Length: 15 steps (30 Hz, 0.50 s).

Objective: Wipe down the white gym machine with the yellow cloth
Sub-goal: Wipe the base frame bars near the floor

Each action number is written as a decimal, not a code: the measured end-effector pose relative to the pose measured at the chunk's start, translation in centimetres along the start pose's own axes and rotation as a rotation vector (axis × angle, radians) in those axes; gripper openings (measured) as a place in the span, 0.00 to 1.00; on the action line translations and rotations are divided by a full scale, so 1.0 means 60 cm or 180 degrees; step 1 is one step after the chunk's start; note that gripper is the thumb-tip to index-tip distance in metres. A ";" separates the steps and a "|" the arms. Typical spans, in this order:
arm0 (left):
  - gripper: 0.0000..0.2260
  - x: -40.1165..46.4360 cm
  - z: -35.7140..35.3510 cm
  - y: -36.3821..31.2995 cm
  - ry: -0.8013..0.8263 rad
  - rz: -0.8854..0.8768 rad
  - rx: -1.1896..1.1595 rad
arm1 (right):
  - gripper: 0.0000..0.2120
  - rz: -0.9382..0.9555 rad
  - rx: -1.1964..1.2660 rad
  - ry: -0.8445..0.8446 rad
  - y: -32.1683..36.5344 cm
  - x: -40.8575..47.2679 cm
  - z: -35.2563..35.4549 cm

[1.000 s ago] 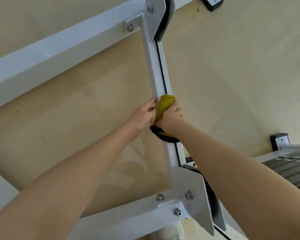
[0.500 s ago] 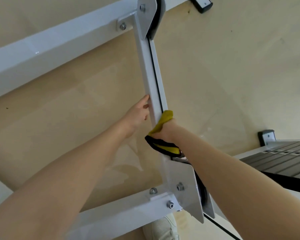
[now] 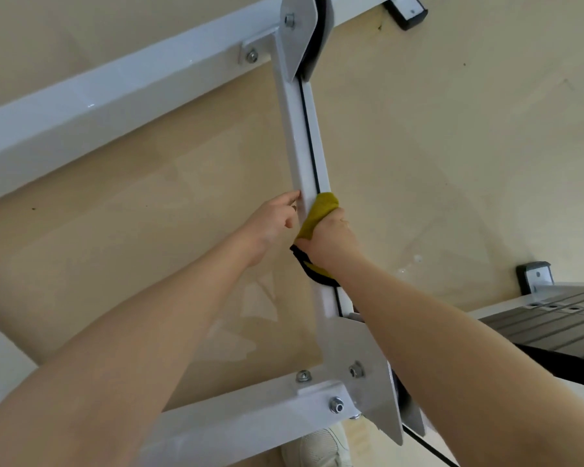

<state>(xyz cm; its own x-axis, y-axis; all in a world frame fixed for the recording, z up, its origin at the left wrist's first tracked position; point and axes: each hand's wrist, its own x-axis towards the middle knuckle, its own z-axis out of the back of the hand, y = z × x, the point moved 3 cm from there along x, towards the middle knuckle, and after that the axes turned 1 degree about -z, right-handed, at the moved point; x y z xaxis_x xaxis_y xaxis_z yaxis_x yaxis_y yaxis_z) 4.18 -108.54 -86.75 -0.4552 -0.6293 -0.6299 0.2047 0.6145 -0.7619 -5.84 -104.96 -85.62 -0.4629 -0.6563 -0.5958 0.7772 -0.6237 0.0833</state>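
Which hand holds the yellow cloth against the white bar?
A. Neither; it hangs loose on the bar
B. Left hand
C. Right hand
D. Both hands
C: the right hand grips the cloth against the bar, while the left hand only touches the bar's other side with its fingers.

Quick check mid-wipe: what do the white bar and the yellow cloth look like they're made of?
The white rectangular bar looks like painted or powder-coated metal: smooth and glossy, with sharp highlights and steel bolts at its joints. The yellow cloth with black edging, gripped by the right hand, looks like soft woven or microfibre fabric: matte, bunched and folding against the bar. The exact fibre cannot be told.
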 end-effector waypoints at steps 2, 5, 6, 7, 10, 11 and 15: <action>0.29 -0.002 0.009 -0.002 -0.0115 -0.0036 -0.0165 | 0.32 0.0146 0.0214 -0.0220 0.017 0.022 0.016; 0.29 -0.008 0.022 -0.003 -0.0230 -0.0130 -0.0255 | 0.32 0.0244 0.0232 -0.0532 0.041 0.038 0.026; 0.29 -0.008 0.025 -0.003 -0.0254 -0.0154 -0.0237 | 0.34 0.0276 0.0163 -0.0527 0.043 0.037 0.025; 0.29 -0.008 0.025 -0.005 -0.0262 -0.0163 -0.0216 | 0.39 0.0321 0.0038 -0.0474 0.040 0.033 0.023; 0.28 -0.001 0.020 -0.016 -0.0247 -0.0214 -0.0179 | 0.50 0.0613 -0.0657 -0.0347 0.017 0.001 0.005; 0.28 0.002 0.018 -0.020 -0.0244 -0.0227 -0.0197 | 0.51 0.0677 -0.0806 -0.0294 0.009 -0.008 -0.002; 0.28 0.013 0.019 -0.021 -0.0292 -0.0218 -0.0260 | 0.48 0.0595 -0.0546 -0.0221 0.012 -0.001 -0.001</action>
<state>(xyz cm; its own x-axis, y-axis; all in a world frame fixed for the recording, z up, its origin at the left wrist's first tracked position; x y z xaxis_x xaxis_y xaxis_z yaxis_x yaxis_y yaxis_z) 4.55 -110.37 -86.46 -0.3838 -0.7097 -0.5908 0.1029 0.6030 -0.7911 -5.27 -105.35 -85.56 -0.3279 -0.7847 -0.5261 0.9102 -0.4116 0.0465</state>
